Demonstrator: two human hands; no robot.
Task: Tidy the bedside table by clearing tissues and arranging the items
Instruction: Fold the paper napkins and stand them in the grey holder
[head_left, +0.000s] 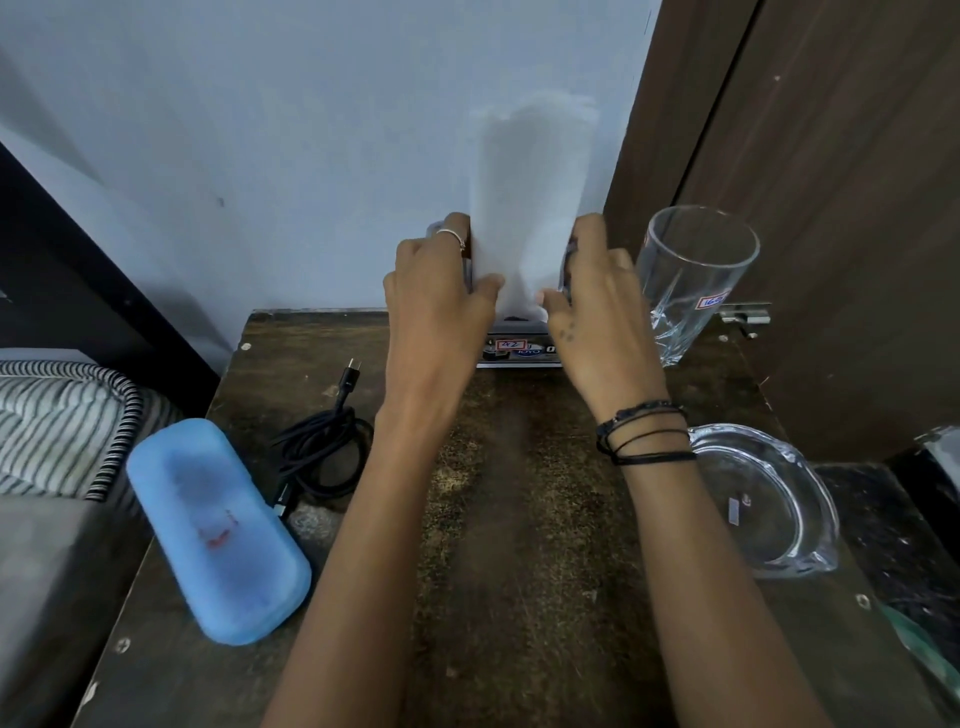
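A white tissue (530, 208) stands upright at the back of the dark wooden bedside table (519, 519), blurred at its top. Its lower end sits in a metal holder (519, 353) with stickers on its front. My left hand (436, 306) grips the holder's left side, thumb against the tissue. My right hand (597, 306) grips the right side in the same way. A clear drinking glass (691, 275) stands right of the holder. A blue case (213, 530) lies at the table's left edge, beside a coiled black cable (322, 452). A glass ashtray (763, 499) sits at the right.
A white wall rises behind the table, and a brown wooden door (805, 156) stands to the right. Striped bedding (62, 421) lies to the left. A dark speckled surface (893, 545) adjoins the table on the right.
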